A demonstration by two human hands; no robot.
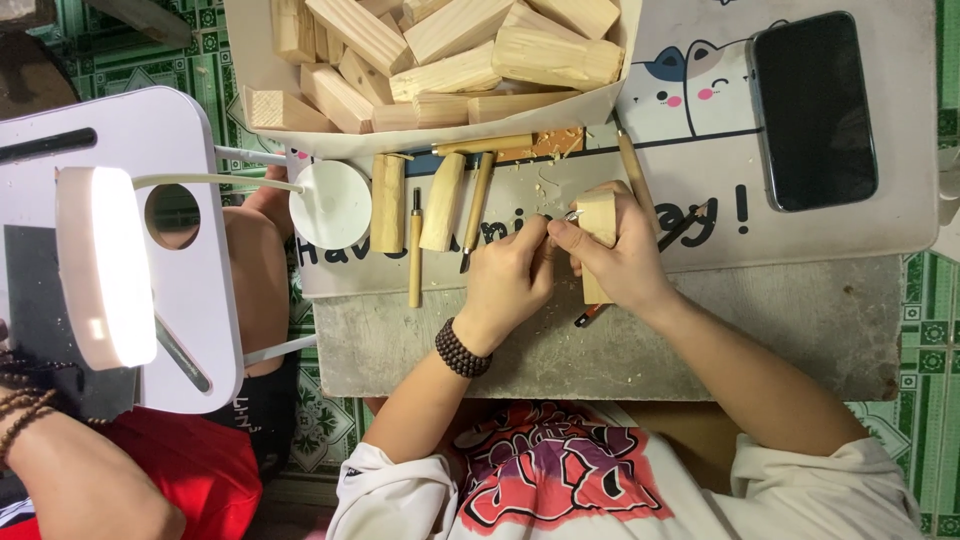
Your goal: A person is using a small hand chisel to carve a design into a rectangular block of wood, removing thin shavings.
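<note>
**Two hands close on a pale wood block, blade at its top edge**

The right hand (pixel 622 262) is wrapped tight around an upright block of pale wood (pixel 597 222), fingers closed over its front face. The left hand (pixel 512 272), with a dark bead bracelet (pixel 462 348) on the wrist, pinches a small carving knife (pixel 570 216); its metal tip touches the block's upper left corner. The block sits at the middle of the work surface, over the edge where a printed mat (pixel 880 225) meets a rough grey slab (pixel 800 330).

At nine o'clock from the hands lie two squared sticks of light wood (pixel 388 202) and three wooden-handled carving tools (pixel 414 262), side by side, with curled shavings (pixel 545 145) scattered at eleven o'clock. Another tool (pixel 634 172) lies at twelve o'clock, just beside the block.

At twelve o'clock stands an open cardboard box (pixel 300 140), heaped with rough-sawn pale wood offcuts (pixel 470 60), blocky and wedge-shaped, grain showing. At two o'clock a dark smartphone (pixel 812 108) lies flat, screen glossy. At nine o'clock, well apart, a white lamp (pixel 105 265) glows over a white tray table (pixel 150 130); another person's arm (pixel 70 470) shows at eight o'clock.
</note>
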